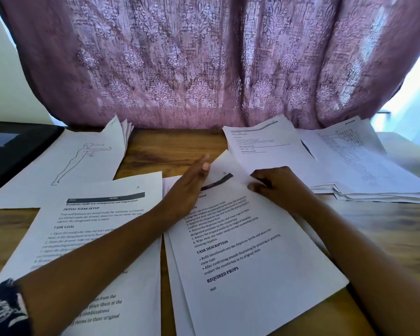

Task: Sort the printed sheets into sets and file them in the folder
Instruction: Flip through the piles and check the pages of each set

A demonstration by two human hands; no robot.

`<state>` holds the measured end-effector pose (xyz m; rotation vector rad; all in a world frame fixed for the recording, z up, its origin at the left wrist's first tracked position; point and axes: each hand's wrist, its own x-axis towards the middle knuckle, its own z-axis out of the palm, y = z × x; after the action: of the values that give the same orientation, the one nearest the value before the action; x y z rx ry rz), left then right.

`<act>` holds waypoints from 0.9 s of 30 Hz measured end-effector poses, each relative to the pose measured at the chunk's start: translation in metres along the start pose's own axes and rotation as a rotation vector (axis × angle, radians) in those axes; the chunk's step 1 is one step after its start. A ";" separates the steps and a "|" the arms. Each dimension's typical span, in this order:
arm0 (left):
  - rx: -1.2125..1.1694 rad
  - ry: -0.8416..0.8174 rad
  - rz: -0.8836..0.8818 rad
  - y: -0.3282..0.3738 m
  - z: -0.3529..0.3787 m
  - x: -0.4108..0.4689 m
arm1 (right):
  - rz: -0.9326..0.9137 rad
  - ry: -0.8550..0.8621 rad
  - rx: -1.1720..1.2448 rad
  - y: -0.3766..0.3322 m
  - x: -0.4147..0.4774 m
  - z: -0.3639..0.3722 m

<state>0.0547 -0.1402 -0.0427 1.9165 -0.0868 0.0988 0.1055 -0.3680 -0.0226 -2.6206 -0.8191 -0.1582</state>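
Printed sheets lie in several groups on a wooden table (175, 144). A tilted text sheet (247, 253) tops a small stack in the middle. My left hand (192, 187) rests flat on its upper left part, fingers straight. My right hand (274, 185) grips its upper right edge with curled fingers. To the left lies another text sheet (102, 229), partly under my left forearm. A sheet with a figure drawing (83, 158) lies behind it. A black folder (12, 146) sits at the far left.
A spread pile of printed sheets (330, 163) covers the table's right rear. A purple patterned curtain (204, 61) hangs right behind the table. Bare wood shows between the left and right paper groups.
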 end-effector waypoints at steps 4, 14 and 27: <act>0.045 -0.008 0.082 0.009 0.001 -0.007 | 0.144 0.053 0.100 0.001 0.002 -0.001; 0.184 -0.099 0.165 0.059 -0.036 -0.019 | 0.403 0.266 0.844 0.042 -0.029 -0.049; 0.285 0.036 0.119 0.037 -0.022 -0.041 | 0.111 0.065 -0.018 -0.022 -0.020 -0.020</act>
<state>0.0093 -0.1313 -0.0047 2.1922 -0.1700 0.2360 0.0766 -0.3692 -0.0015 -2.6546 -0.6523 -0.2191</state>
